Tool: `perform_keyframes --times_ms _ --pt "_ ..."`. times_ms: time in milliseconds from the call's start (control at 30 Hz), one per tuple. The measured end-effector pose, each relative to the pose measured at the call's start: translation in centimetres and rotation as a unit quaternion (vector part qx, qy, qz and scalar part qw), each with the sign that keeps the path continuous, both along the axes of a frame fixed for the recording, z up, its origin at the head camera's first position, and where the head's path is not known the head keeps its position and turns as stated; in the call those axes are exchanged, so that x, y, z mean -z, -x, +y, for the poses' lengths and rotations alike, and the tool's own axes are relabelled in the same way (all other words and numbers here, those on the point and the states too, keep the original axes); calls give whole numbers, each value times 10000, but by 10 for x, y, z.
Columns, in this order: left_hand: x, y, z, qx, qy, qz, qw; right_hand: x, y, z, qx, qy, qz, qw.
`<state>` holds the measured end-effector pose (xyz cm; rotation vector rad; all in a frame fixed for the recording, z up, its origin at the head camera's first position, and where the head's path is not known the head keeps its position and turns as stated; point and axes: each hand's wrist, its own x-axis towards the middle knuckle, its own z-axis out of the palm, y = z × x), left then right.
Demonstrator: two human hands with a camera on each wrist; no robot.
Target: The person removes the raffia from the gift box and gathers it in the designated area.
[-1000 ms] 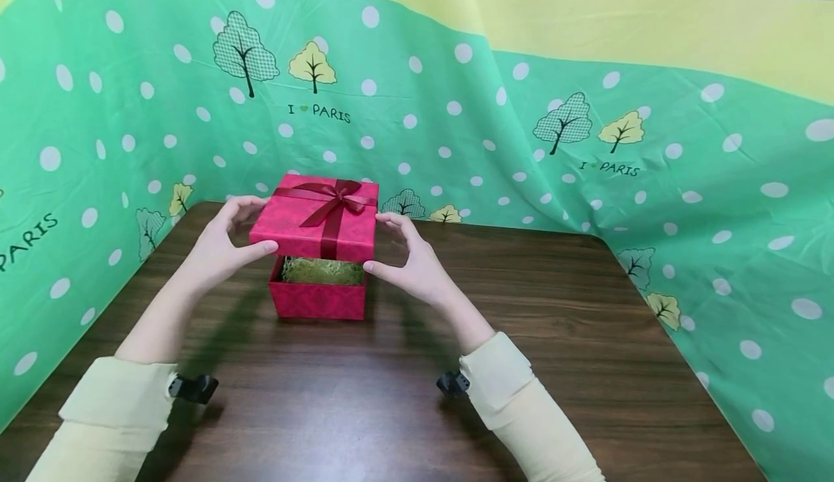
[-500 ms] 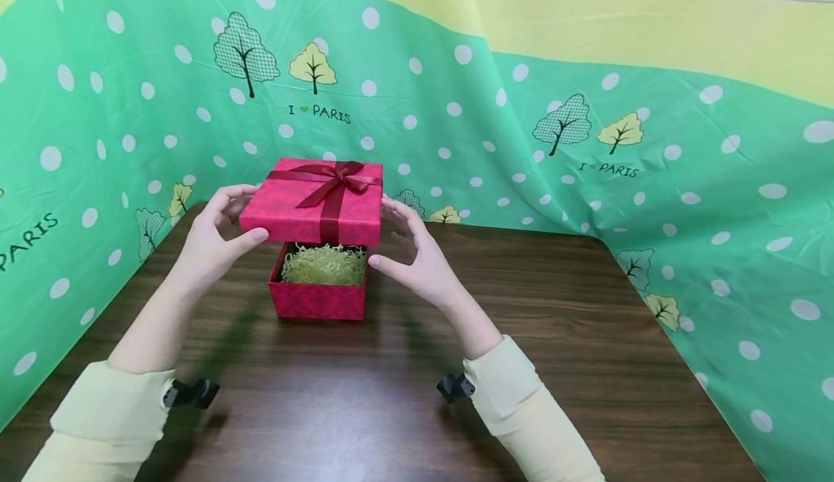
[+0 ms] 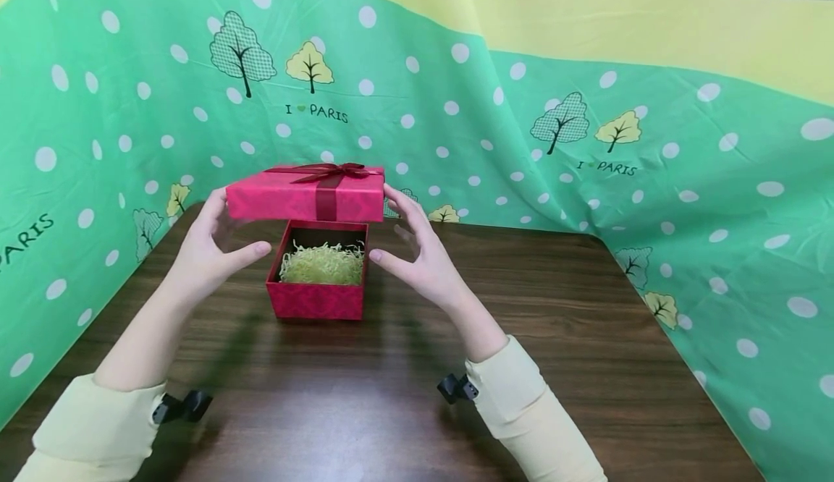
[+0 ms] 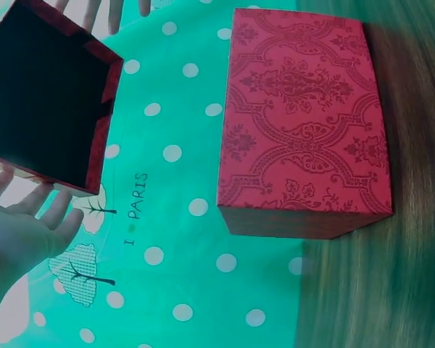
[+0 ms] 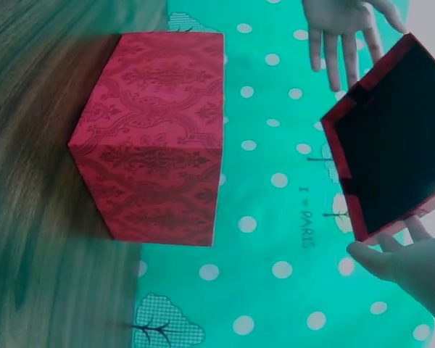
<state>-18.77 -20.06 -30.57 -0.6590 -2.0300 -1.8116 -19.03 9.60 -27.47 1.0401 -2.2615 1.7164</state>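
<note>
A red gift box lid point(image 3: 296, 198) with a dark red ribbon bow is held level above the red patterned gift box point(image 3: 316, 302), apart from it. My left hand point(image 3: 203, 256) supports the lid at its left side, while my right hand point(image 3: 425, 265) supports its right side. Both thumbs point inward below the lid, off its front. Pale green shredded paper point(image 3: 322, 265) fills the bottom part. Both wrist views show the lid's dark inside point(image 4: 47, 94) and fairly straight fingers point(image 5: 417, 228) along its edges. The lid's top is seen almost edge-on in the head view.
The box stands on a dark wooden table point(image 3: 554, 366). Behind and around it hangs a green and yellow cloth point(image 3: 430, 134) with white dots and printed trees. A dark device point(image 3: 182, 406) sits at the left wrist, another point(image 3: 457, 388) at the right.
Both hands have raised the lid off the box and tilted its front edge up. More of the shredded paper and the box's inner wall now shows. The thumbs have come off the lid.
</note>
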Motion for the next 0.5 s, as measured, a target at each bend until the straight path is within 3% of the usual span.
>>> perform_keyframes --times_ms 200,400,500 --pt "-4 -7 -2 -386 327 98 9987 -3 -3 -3 20 125 26 9999" --pt "-4 -14 -7 -1113 1236 -21 9861 -3 -6 -7 -2 289 -4 9996" --pt "-4 -17 -9 -1213 1303 56 9840 -3 -8 -10 -19 310 -40 9995"
